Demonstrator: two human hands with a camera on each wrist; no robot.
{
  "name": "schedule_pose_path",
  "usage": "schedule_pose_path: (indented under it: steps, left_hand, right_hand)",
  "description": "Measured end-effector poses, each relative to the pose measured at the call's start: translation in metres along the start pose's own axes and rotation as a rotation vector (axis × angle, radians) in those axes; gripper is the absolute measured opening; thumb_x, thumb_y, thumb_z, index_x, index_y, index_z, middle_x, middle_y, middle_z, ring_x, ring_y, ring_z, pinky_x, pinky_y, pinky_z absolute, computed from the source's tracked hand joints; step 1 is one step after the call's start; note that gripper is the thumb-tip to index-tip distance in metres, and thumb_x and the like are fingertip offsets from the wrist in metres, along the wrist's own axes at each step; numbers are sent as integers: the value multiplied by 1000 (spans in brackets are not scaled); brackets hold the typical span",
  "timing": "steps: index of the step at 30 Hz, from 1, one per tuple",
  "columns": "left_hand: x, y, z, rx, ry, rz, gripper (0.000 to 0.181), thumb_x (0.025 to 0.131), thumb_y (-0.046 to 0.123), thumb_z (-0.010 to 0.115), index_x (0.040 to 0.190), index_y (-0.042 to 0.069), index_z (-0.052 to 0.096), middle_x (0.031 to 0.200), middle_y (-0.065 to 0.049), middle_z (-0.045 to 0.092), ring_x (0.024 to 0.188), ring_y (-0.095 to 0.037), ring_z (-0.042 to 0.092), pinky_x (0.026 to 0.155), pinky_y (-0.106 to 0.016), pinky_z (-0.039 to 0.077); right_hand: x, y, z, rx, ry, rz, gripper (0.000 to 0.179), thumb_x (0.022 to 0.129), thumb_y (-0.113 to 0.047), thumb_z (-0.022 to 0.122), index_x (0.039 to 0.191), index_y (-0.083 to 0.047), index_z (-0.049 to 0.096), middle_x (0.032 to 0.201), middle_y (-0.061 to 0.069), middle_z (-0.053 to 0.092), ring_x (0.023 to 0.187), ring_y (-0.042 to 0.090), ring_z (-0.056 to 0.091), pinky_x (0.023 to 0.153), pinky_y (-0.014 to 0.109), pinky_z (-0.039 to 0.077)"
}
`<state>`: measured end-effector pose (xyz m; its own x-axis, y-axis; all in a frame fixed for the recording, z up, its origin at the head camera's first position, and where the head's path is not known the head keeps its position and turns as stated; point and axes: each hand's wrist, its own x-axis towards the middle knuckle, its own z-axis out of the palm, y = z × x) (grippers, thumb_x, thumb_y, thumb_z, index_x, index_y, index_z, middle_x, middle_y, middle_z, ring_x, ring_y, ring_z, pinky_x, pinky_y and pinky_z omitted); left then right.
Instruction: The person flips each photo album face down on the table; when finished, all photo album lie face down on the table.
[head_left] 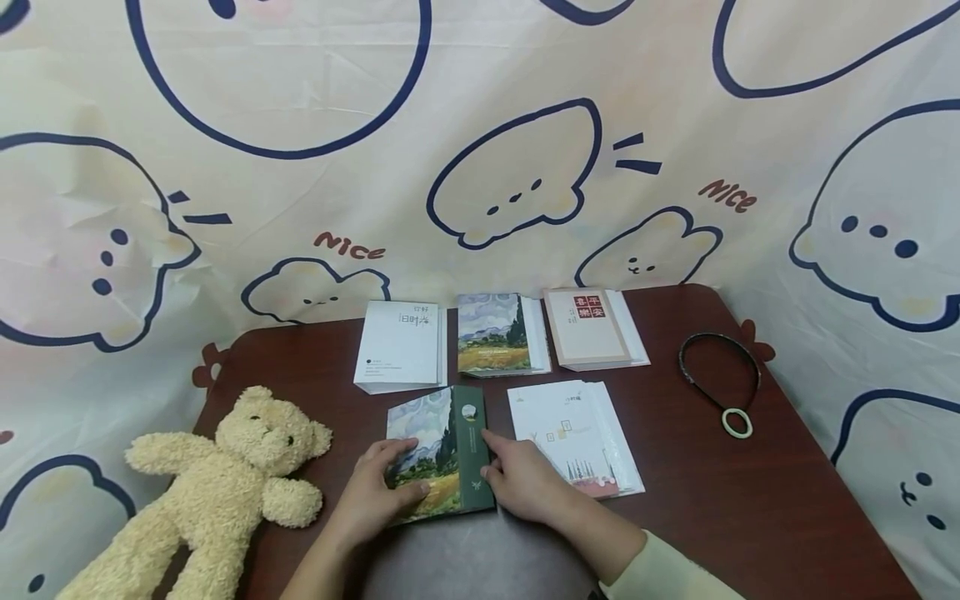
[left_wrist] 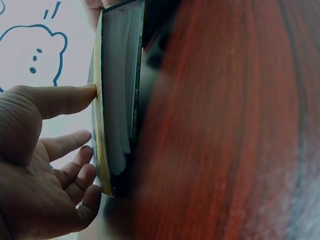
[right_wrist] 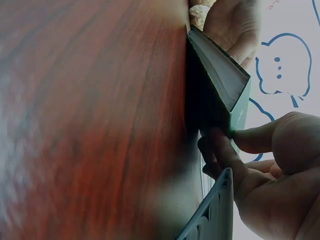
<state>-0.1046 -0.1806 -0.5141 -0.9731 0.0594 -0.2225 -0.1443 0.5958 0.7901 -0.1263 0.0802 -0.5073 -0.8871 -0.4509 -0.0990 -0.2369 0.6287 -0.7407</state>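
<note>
Your left hand reaches in from the near side of the dark red-brown wooden table, its fingers spread and lightly bent, thumb stretched out, with the fingertips resting on a thick hardbound book with a painted landscape cover and a dark green spine. Your right hand, below a pale green sleeve, comes in from the opposite side and pinches the spine edge; in the right wrist view the thumb presses the spine while the fingers reach beneath the lower cover. The book thus lies between your two hands, left of the middle of the table's width and nearer you than the far edge, tilted with its spine side raised from the surface. Just beyond your right hand lies a white book with a pink-printed lower border. Toward the far edge are, from left to right, a white book with dark lettering, a second landscape-covered book, and a beige book with a red square emblem. A cream plush bear lies along the left edge; near the right edge lies a black cord loop bearing a pale green ring.
</note>
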Motion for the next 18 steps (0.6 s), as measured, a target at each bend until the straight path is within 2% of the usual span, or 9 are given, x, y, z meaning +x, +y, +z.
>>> schedule_pose_path:
  steps: [3, 5, 8, 11, 18]
  left_hand:
    - [0, -1, 0, 11, 5, -7, 66, 81, 29, 89, 142, 20, 64, 147, -12, 50, 141, -40, 37, 106, -67, 38]
    - [-1, -2, 0, 18, 11, -10, 66, 81, 28, 89, 141, 20, 64, 147, -12, 50, 141, -39, 37, 106, -66, 38]
    - [-2, -3, 0, 35, 20, -9, 66, 81, 28, 89, 141, 19, 65, 147, -12, 50, 140, -39, 37, 106, -66, 39]
    - [-2, -3, -1, 50, 29, -3, 66, 80, 28, 90, 141, 19, 65, 147, -12, 50, 140, -39, 37, 105, -66, 39]
    - [-3, -3, -2, 61, 43, 4, 68, 79, 27, 90, 142, 18, 64, 145, -10, 52, 137, -37, 38, 104, -64, 40]
  right_hand:
    - [0, -1, 2, -27, -13, 3, 56, 103, -16, 65, 152, 4, 47, 61, -8, 51, 48, 6, 44, 53, 26, 41]
    - [1, -2, 3, -65, -16, 3, 55, 102, -17, 65, 151, 4, 48, 66, -4, 59, 55, 8, 54, 60, 28, 48]
    - [2, -4, 6, -138, -13, 1, 53, 102, -18, 66, 148, 4, 52, 95, 10, 75, 83, 19, 72, 80, 36, 58]
    - [4, -5, 9, -206, -5, -1, 52, 101, -20, 66, 146, 4, 54, 126, 20, 71, 115, 30, 69, 96, 45, 56]
    - [6, -9, 11, -267, 6, 1, 52, 100, -22, 69, 144, 3, 57, 125, 19, 71, 114, 33, 69, 96, 46, 56]
